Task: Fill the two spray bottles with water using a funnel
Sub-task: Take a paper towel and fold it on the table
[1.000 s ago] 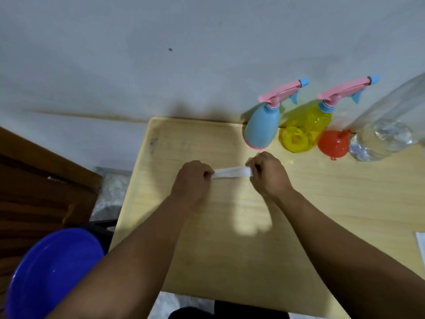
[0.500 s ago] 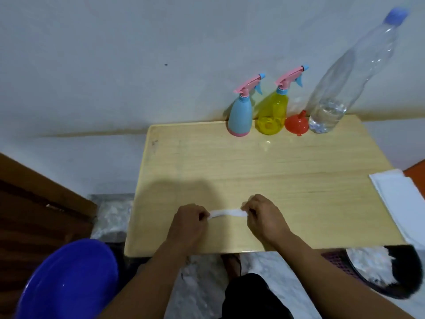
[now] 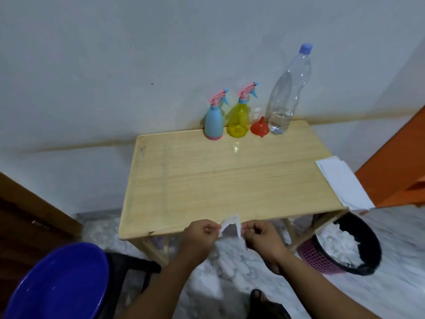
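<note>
A blue spray bottle (image 3: 213, 120) and a yellow spray bottle (image 3: 239, 118), both with pink triggers, stand at the back of the wooden table (image 3: 207, 180) by the wall. An orange funnel (image 3: 259, 128) lies mouth down beside them. A tall clear water bottle (image 3: 285, 100) with a blue cap holds a little water. My left hand (image 3: 202, 233) and my right hand (image 3: 259, 233) each pinch an end of a white tissue strip (image 3: 231, 225), bent upward, just past the table's near edge.
A stack of white tissues (image 3: 342, 183) sits on the table's right edge. A black-and-pink waste basket (image 3: 345, 247) with crumpled tissue stands on the floor at the right. A blue basin (image 3: 57, 284) rests on a dark stool at the lower left.
My view has pulled back from the table. Both hands drew the tissue strip off the tabletop past its near edge, and the strip now buckles upward between them.
</note>
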